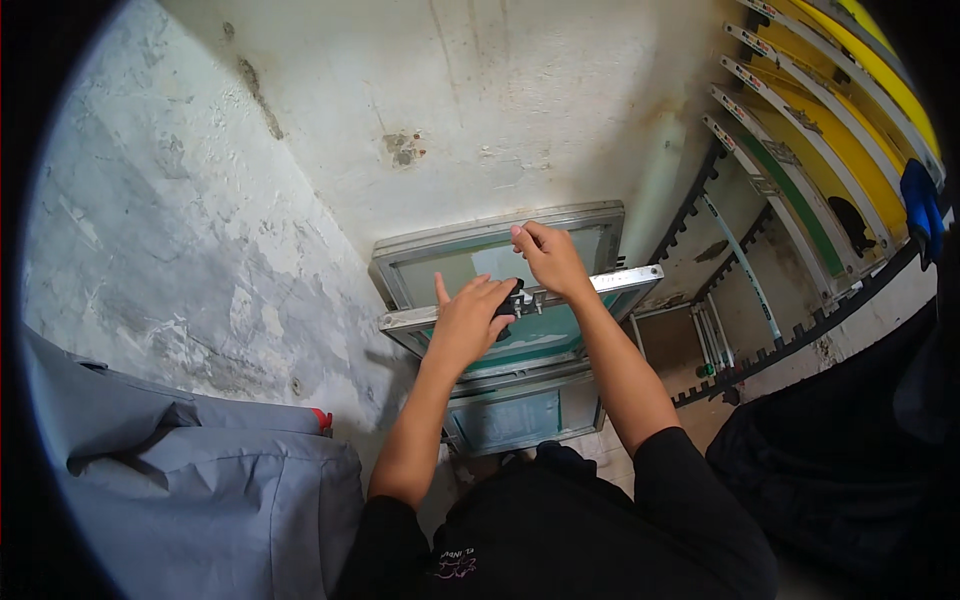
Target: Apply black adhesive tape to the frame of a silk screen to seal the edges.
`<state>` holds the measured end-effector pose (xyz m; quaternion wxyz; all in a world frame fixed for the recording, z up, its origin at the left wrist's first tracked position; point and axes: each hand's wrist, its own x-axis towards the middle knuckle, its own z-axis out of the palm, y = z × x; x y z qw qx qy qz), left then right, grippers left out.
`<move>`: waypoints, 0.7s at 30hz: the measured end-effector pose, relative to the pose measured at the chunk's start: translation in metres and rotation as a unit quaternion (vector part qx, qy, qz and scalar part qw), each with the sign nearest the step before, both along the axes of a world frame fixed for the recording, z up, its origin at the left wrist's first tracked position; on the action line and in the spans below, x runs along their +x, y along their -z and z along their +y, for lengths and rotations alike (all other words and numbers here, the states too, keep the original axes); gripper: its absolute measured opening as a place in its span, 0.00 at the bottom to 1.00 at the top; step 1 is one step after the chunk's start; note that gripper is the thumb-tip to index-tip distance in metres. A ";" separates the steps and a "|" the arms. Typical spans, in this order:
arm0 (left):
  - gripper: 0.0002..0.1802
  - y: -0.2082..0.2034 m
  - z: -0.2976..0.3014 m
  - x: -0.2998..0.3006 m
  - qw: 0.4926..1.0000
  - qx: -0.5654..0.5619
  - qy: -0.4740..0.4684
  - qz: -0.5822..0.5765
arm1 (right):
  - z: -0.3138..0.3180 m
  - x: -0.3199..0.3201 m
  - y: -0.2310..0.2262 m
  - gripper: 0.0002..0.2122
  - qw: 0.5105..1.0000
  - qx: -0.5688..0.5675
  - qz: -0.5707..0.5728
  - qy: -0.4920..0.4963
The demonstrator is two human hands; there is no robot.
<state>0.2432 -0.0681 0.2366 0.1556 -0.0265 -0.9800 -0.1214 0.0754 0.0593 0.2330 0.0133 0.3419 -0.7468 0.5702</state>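
An aluminium-framed glass window panel (pixel 600 287) stands in front of me, its top rail crossing the view. My left hand (pixel 468 322) reaches over that rail at its middle, thumb and fingertips closed around a black fitting (pixel 510 308), with the little finger side sticking out. Beside the fitting, short metal bolts (pixel 530 302) stand out from the rail. Just above and to the right, my right hand (pixel 552 262) is raised over the rail with its fingers curled in a pinch; whatever they hold, if anything, is too small to make out.
Another framed pane (pixel 500 228) leans on the back wall, and a lower glazed frame (pixel 510 418) stands nearer. Yellow-and-white ladder-like pieces (pixel 800 130) are stacked on a black toothed rack (pixel 760 360) at right. Grey clothing (pixel 210 470) is at left, dark cloth (pixel 830 460) at right.
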 end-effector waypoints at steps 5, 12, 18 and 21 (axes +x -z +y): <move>0.31 0.001 -0.004 0.008 1.000 -0.009 -0.017 0.004 | 0.002 0.001 -0.002 0.20 0.999 0.045 0.005 -0.001; 0.31 0.002 -0.059 0.056 0.989 -0.005 -0.148 0.005 | 0.005 -0.002 -0.001 0.19 1.000 0.028 0.002 0.005; 0.31 0.001 -0.120 0.097 0.974 0.155 -0.164 0.019 | 0.000 -0.005 0.005 0.19 0.999 -0.043 -0.001 -0.008; 0.30 0.007 -0.125 0.096 0.966 0.234 -0.090 0.067 | -0.001 -0.007 0.007 0.19 0.999 -0.051 -0.005 -0.011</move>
